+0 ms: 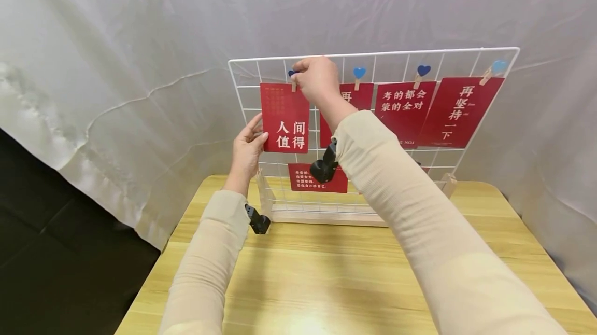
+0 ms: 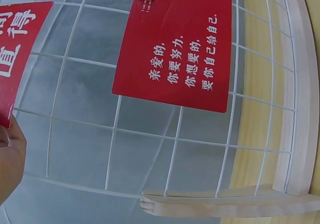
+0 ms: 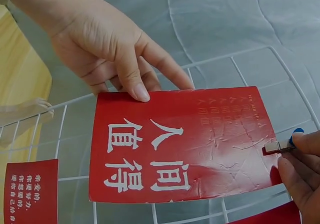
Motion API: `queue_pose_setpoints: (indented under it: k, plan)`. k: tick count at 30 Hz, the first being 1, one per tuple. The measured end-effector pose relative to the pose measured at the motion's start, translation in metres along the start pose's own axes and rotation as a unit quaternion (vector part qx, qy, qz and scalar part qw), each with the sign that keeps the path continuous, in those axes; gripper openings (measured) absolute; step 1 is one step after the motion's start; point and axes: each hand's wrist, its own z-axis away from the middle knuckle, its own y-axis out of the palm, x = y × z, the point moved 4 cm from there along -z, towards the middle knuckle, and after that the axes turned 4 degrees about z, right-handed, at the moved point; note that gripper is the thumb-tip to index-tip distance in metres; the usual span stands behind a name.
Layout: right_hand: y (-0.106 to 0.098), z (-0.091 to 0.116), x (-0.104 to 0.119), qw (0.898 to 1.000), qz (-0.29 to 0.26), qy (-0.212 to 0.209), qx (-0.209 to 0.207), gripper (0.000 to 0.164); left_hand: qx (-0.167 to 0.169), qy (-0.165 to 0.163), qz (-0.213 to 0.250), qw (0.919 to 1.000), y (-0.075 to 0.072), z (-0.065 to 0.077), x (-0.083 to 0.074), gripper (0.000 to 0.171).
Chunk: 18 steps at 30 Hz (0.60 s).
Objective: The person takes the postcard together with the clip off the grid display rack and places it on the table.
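A red card with large white characters (image 1: 284,112) lies against the upper left of a white wire grid (image 1: 268,59). My left hand (image 1: 247,151) pinches its left edge, thumb on the front and fingers behind. At the card's top edge my right hand (image 1: 318,80) pinches a small wooden clothespin (image 3: 274,147) with a dark blue heart. In the right wrist view the clothespin's tip overlaps the card's edge. Only part of the left hand (image 2: 11,156) shows in the left wrist view.
Several red cards hang to the right, among them a slanted card (image 1: 462,112), under clothespins with blue hearts (image 1: 423,70). A smaller red card (image 1: 305,182) hangs lower. The grid stands in wooden feet (image 1: 266,195) on a wooden table (image 1: 298,273), before a pale curtain (image 1: 186,29).
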Motion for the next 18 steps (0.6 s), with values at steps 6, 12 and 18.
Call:
queue_pose_setpoints:
  k: [6,12,18]
  plan:
    - [0.0007,0.0000,0.0007,1.000,0.016,-0.009,-0.019,0.023,0.001,0.008,-0.016,0.9998,-0.0016,-0.0001,-0.0016,0.042]
    - [0.0014,0.0012,-0.0023,0.999,0.006,-0.016,-0.044,0.018,-0.001,0.014,-0.012,0.9998,-0.0035,-0.0011,-0.0022,0.042]
    - [0.0016,0.0034,-0.0060,0.997,-0.008,-0.031,-0.074,0.015,-0.001,0.017,-0.011,0.9998,-0.0041,0.0003,-0.0044,0.041]
